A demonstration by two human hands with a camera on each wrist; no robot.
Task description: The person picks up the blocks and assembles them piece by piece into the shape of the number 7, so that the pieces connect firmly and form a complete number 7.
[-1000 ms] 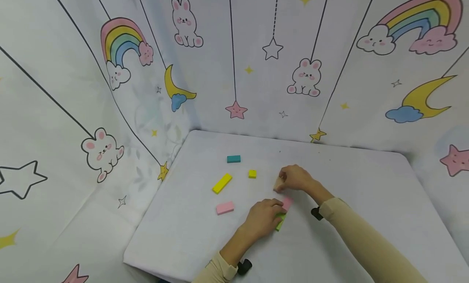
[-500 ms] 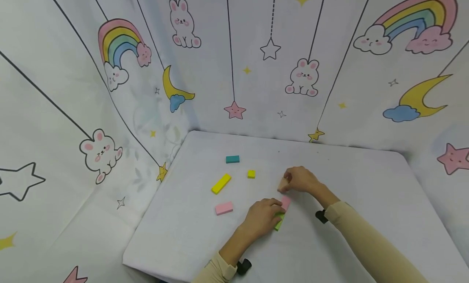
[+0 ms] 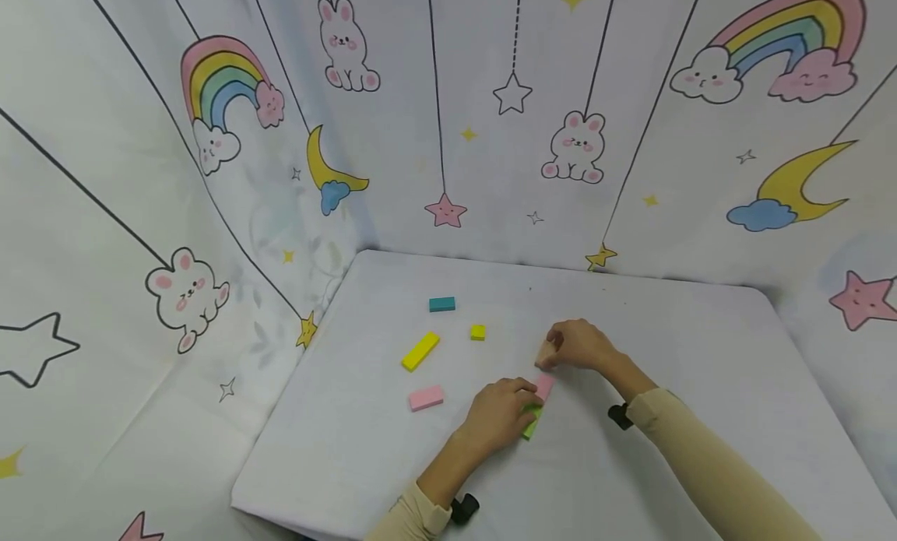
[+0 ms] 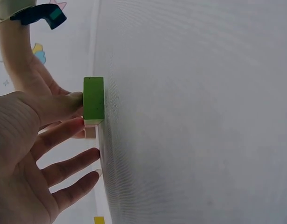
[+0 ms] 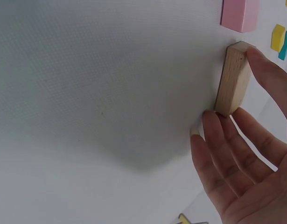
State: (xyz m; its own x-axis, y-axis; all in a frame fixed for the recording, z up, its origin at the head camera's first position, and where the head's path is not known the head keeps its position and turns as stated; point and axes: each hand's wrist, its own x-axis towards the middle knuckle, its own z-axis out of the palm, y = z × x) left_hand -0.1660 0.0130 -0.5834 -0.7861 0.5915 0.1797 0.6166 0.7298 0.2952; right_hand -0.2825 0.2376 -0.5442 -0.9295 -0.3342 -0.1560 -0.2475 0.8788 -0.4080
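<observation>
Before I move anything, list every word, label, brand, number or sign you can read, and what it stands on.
None can be read in any view.
Wooden block, green block, pink block between them: no lettering on the sides showing.
Backdrop: drawings only.
Black wrist devices: any marking too small to tell.

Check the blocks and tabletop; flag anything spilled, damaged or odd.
Nothing looks spilled; the wooden block and green block show no clear damage. A few tiny dark specks on the white tabletop look odd against its plain surface.
</observation>
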